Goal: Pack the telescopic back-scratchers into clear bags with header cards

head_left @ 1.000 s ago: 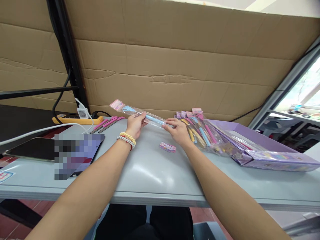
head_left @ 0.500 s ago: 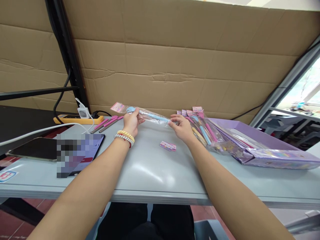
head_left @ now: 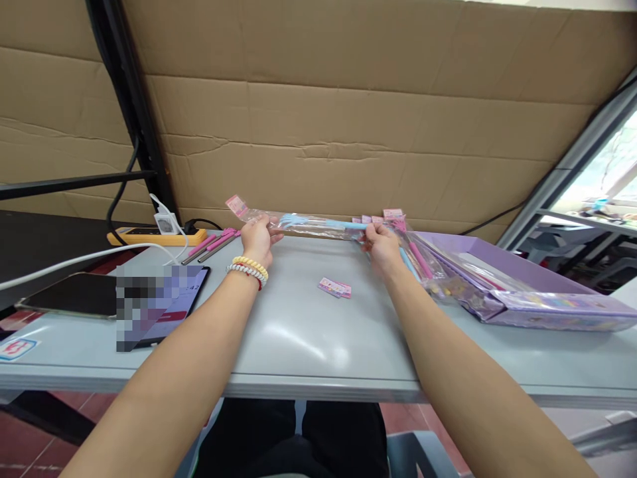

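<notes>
A light-blue back scratcher (head_left: 328,222) with a small claw-like head lies partly inside a long clear plastic sleeve (head_left: 257,215), which has a pink header card at its left end. My left hand (head_left: 259,240) is closed on the sleeve, left of the scratcher's head. The handle end is pinched in my right hand (head_left: 382,247), whose far fingers are partly hidden. Below, between my hands, small pink-and-purple printed labels (head_left: 334,287) lie on the grey table (head_left: 308,332).
Several bagged scratchers (head_left: 418,259) lie right of my right hand, against a purple box (head_left: 557,315). Pink scratchers with metal rods (head_left: 213,244) rest at left, near a yellow power strip (head_left: 139,236), a phone (head_left: 74,295) and a tablet (head_left: 172,309). Cardboard (head_left: 348,119) stands behind.
My right hand has moved right with the back scratcher, which has slid along within the sleeve away from the header card. My left hand has stayed nearly in place.
</notes>
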Available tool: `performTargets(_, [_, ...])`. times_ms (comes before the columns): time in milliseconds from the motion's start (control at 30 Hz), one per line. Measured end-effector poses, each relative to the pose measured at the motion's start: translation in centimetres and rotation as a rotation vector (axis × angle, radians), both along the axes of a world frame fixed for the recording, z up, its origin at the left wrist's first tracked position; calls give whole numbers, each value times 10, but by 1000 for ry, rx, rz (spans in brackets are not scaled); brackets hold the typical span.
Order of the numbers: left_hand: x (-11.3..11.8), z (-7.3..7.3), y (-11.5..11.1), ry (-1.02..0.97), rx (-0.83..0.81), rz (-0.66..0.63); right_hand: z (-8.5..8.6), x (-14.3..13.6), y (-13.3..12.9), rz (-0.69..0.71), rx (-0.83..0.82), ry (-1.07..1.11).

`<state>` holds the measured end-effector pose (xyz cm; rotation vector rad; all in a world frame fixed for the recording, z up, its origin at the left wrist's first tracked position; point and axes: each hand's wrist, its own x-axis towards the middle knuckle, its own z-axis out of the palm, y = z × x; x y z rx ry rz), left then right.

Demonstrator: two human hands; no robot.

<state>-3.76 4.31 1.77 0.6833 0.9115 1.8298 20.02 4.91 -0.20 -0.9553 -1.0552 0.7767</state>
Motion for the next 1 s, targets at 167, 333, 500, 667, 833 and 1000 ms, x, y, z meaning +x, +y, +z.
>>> performTargets(167, [-13, 2, 5, -101, -32, 93, 8, 15, -3, 31, 2, 374])
performTargets(333, [-34, -4, 12, -2, -175, -102, 8, 41, 1, -145, -44, 594])
performTargets(500, [-41, -16, 16, 206, -317, -310, 4, 50, 6, -176, -75, 618])
performTargets(667, [-31, -25, 17, 417, -340, -283, 5, 31, 4, -68, -7, 492])
performTargets(833, [-13, -20, 8, 833, 52, 99, 10, 4, -12, 80, 77, 381])
performTargets(1000, [12, -14, -10, 773, 181, -223, 4, -26, -26, 366, 64, 78])
